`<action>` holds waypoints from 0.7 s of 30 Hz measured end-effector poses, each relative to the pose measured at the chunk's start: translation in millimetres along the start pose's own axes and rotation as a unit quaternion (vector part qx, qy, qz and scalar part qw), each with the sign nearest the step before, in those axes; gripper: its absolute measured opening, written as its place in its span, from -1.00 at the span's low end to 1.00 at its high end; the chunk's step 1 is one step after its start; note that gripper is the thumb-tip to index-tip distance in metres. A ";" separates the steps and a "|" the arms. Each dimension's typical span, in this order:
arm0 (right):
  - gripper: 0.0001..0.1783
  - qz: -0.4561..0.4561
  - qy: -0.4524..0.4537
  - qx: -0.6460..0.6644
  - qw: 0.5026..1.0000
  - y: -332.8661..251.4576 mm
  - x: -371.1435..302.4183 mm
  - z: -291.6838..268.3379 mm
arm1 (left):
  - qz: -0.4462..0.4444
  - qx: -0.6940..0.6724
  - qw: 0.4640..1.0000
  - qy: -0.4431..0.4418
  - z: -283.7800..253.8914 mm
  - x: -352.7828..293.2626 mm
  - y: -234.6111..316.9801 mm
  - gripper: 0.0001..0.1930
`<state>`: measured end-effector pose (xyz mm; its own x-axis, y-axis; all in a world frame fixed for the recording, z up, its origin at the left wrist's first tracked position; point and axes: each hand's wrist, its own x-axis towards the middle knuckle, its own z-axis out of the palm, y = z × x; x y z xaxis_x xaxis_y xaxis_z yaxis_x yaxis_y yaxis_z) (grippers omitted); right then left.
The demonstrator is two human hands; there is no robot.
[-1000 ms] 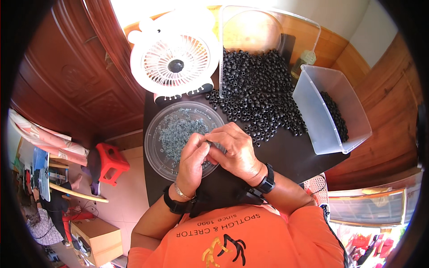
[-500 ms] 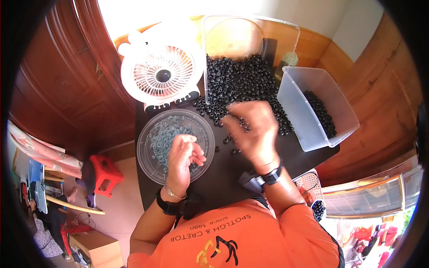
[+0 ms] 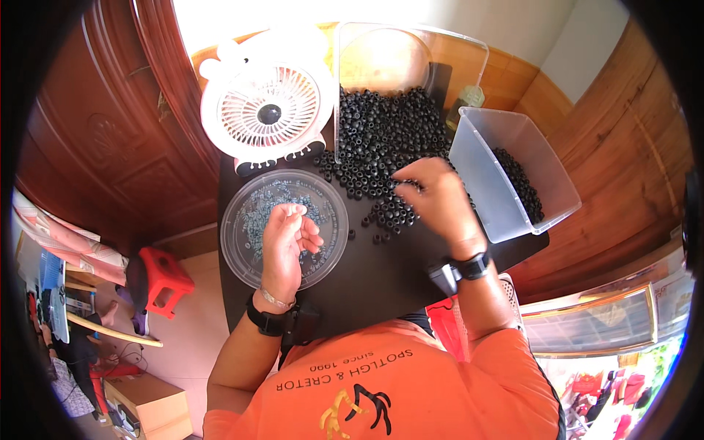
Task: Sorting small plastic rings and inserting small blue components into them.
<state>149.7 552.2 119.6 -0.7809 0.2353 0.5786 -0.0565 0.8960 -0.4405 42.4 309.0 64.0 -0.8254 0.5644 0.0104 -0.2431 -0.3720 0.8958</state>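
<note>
Your left hand [image 3: 286, 238], fingers half curled, is over the round tray [image 3: 335, 233] of blue-grey pieces [image 3: 257, 213]; your right hand [image 3: 444, 205], fingers bent, is by the black beads [image 3: 389, 121] heaped on the desk [image 3: 381, 279]. I cannot tell whether either grips anything.

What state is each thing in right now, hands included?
Left hand: half-curled, over the dish
Right hand: fingers bent, blurred, by the black beads
Dish: open, partly filled
Blue bits: loose in the dish
Black beads: loose, heaped
Bin: open, partly filled
Fan: standing, spinning unclear
Stool: upright
</note>
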 end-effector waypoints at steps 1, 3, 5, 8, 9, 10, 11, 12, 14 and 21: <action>-0.82 -0.046 -0.056 -0.006 0.997 -0.7 -3.4 15.6 | -0.005 0.001 1.000 0.003 -2.0 0.1 -0.7 -0.82; -0.82 -0.094 -0.155 -0.035 0.983 0.0 -10.8 40.4 | -0.011 0.003 1.000 -0.005 -4.7 1.0 -1.3 -0.81; -0.85 -0.109 -0.196 -0.136 0.965 -2.5 -15.8 57.4 | -0.014 0.004 1.000 -0.010 -6.4 3.0 -2.3 -0.81; -0.86 -0.091 -0.209 -0.158 0.961 2.3 -18.5 69.2 | -0.022 0.004 1.000 -0.004 -5.2 4.0 -2.1 -0.81; -0.86 -0.093 -0.210 -0.158 0.960 4.1 -17.7 69.7 | -0.025 0.012 1.000 -0.005 -3.9 3.6 -0.3 -0.81; -0.85 -0.099 -0.202 -0.147 0.963 3.4 -14.8 67.6 | -0.027 0.019 0.999 -0.005 -3.9 2.9 1.0 -0.80; -0.85 -0.104 -0.194 -0.136 0.966 1.7 -12.2 65.5 | -0.026 0.018 1.000 -0.001 -5.2 2.7 0.1 -0.80; -0.83 -0.102 -0.164 -0.084 0.978 -1.8 -12.7 61.6 | -0.041 0.023 0.999 -0.014 -7.0 2.9 -1.6 -0.79; -0.82 -0.102 -0.145 -0.020 0.984 -17.3 -8.1 53.2 | -0.074 0.040 0.995 -0.046 -7.1 3.4 -2.3 -0.76; -0.75 -0.134 -0.138 0.126 0.973 -63.6 2.9 53.4 | -0.078 0.088 0.987 -0.110 -2.0 2.2 -4.4 -0.75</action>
<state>117.8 475.8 112.7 -0.8523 -0.1358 0.5051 -0.4049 0.7827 -0.4727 40.6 310.4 59.2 -0.6494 0.7585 -0.0545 -0.2496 -0.1449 0.9575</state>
